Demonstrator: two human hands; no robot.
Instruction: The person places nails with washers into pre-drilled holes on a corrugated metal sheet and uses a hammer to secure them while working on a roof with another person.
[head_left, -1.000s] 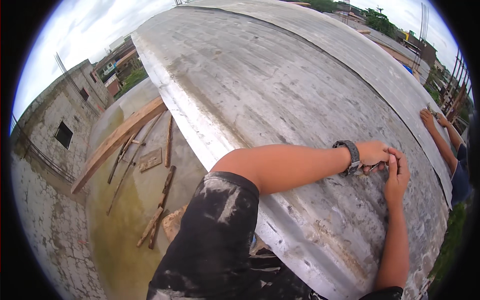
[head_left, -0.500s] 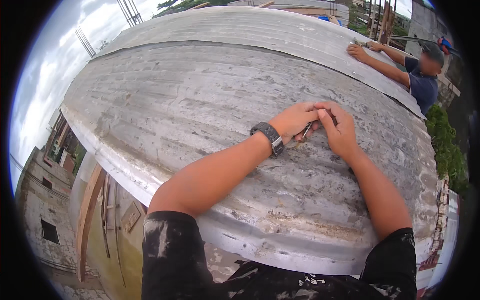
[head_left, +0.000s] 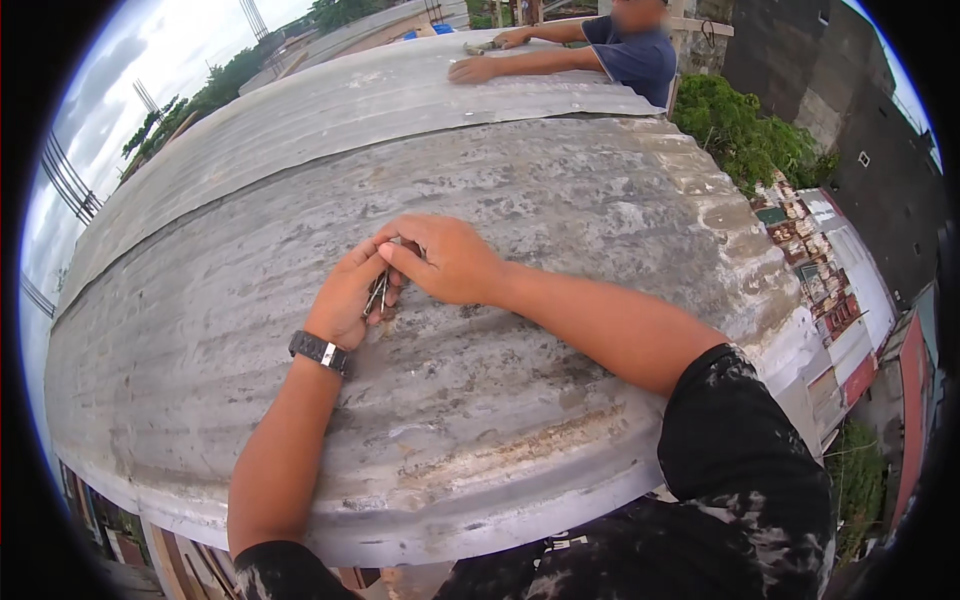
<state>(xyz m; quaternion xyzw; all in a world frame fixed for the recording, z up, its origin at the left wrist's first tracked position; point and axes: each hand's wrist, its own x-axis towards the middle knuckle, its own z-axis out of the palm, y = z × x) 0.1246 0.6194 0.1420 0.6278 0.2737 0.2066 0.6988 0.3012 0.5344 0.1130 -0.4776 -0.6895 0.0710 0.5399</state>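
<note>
— Holding what, those hands?
— Left hand [head_left: 345, 300] cups a small bunch of thin grey metal nails [head_left: 377, 293]; right hand [head_left: 447, 258] pinches them with its fingertips.
— Where?
— Mid corrugated roof sheet [head_left: 560, 200], weathered grey, well back from its near edge.

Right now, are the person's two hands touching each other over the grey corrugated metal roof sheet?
Touching. The head view shows the right hand fingertips pressed against the left hand fingers, pinching small metal nails between them, no gap visible.
</note>
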